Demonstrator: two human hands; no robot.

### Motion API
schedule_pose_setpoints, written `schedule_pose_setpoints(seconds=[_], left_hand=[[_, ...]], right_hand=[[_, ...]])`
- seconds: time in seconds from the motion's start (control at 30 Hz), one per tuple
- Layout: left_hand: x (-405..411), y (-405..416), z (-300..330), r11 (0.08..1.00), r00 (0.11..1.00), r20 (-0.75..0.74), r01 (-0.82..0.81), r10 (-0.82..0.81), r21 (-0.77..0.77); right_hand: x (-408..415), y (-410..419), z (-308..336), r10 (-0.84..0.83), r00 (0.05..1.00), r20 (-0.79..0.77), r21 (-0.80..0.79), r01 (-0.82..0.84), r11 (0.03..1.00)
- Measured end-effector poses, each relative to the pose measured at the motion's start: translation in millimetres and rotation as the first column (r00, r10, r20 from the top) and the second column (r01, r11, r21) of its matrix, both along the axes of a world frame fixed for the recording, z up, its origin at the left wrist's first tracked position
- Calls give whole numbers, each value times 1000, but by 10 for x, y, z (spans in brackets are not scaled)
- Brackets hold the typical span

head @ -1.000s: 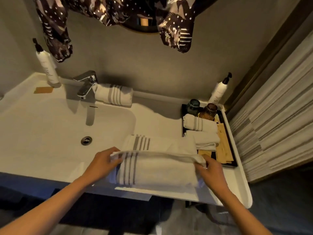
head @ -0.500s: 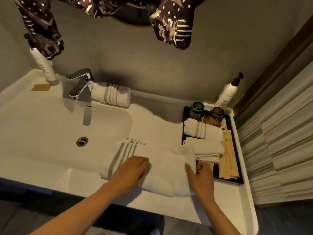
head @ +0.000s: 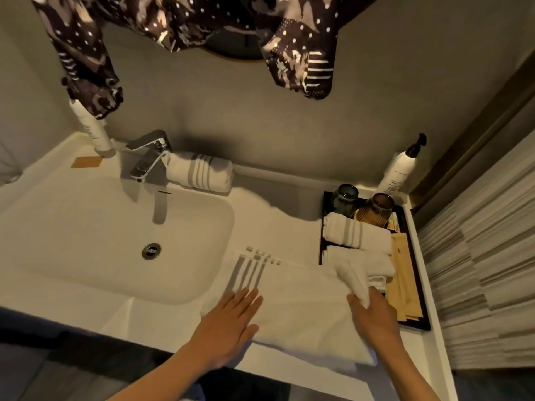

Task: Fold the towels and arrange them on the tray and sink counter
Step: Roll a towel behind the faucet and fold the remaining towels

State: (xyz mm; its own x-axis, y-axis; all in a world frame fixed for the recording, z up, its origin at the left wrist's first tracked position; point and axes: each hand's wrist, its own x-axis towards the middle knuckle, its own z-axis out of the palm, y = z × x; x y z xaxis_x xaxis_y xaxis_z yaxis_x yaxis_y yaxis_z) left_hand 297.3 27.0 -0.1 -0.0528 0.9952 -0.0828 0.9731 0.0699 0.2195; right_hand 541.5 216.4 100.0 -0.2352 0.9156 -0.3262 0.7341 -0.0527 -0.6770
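A white towel with grey stripes (head: 301, 308) lies folded flat on the sink counter (head: 283, 227), between the basin and the tray. My left hand (head: 228, 322) rests flat on its left part, fingers spread. My right hand (head: 373, 316) pinches the towel's right end, which is lifted and curls up over the fingers. The black tray (head: 417, 325) at the right holds two rolled towels: a striped one (head: 356, 235) and a plain one (head: 362, 263). Another rolled striped towel (head: 201, 175) lies beside the faucet.
The basin with its drain (head: 151, 251) and a chrome faucet (head: 147, 160) sit at the left. Two pump bottles (head: 92, 131) (head: 401, 169) stand at the back corners. Two dark cups (head: 346, 198) and wooden packets (head: 405, 285) fill the tray. Patterned cloth (head: 86, 59) hangs overhead.
The towel's raised fold was laid down flat. My left hand pressed on it and slid left. My right hand has now picked up the towel's right end.
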Motion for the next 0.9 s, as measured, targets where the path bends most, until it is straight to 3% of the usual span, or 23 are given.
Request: schedule_pose_setpoints(seconds=[0.03,0.1,0.2,0.23,0.3,0.33,0.4,0.43,0.47,0.5,0.57,0.6,0.63,0.67,0.7,0.77,0.8,0.83,0.9], left_hand=[[-1,-42,0,1000,999,-48,18,-18,6],[85,-45,71,999,1000,5,29,-29,-46],[184,103,175,981,931,331,-107,156,-162],[173,144,241,963,844,474,-170,251,-208],[90,211,346,906,582,697,-322,419,-275],[33,235,378,856,418,770,-411,482,-313],[-77,313,465,721,10,857,-545,515,-427],[-125,359,504,659,-194,859,-569,474,-492],[-192,374,528,613,-331,842,-578,427,-538],[-253,368,570,586,-407,824,-580,394,-566],[-367,302,634,548,-455,812,-600,365,-583],[-409,262,632,546,-429,827,-621,364,-562],[-445,222,640,543,-391,854,-659,344,-521],[-467,172,622,552,-299,879,-691,371,-467],[-472,123,593,571,-150,887,-715,437,-403],[-424,48,484,660,274,785,-719,555,-216],[-398,18,400,715,436,716,-688,545,-125],[-358,1,343,761,543,665,-646,512,-59],[-330,-45,232,823,652,611,-568,449,1]], right_hand=[[69,56,39,13,999,51,-19,-12,1000],[133,124,87,48,990,132,-70,-40,997],[-32,120,224,17,999,31,-109,-14,994],[-149,101,289,1,998,-58,-134,-9,991],[-423,78,409,-8,976,-217,-181,-32,983],[-606,35,438,-2,964,-266,-213,-57,975],[-984,-95,478,54,941,-334,-210,-130,969],[-1173,-180,478,90,933,-349,-196,-166,967],[-1331,-290,472,101,924,-370,-243,-201,949],[-1441,-410,465,100,912,-398,-356,-254,900],[-1533,-571,366,51,861,-506,-486,-333,808],[-1506,-611,287,53,864,-500,-444,-309,841],[-1426,-613,192,127,883,-452,-296,-283,912],[-1296,-594,74,184,891,-414,-151,-267,952],[-1178,-593,-25,278,912,-302,8,-289,957],[-1015,-668,-165,468,880,-82,197,-446,873],[-986,-733,-237,537,844,-16,273,-513,814],[-979,-797,-326,597,801,39,341,-572,746],[-1017,-914,-495,692,703,166,401,-689,604]])
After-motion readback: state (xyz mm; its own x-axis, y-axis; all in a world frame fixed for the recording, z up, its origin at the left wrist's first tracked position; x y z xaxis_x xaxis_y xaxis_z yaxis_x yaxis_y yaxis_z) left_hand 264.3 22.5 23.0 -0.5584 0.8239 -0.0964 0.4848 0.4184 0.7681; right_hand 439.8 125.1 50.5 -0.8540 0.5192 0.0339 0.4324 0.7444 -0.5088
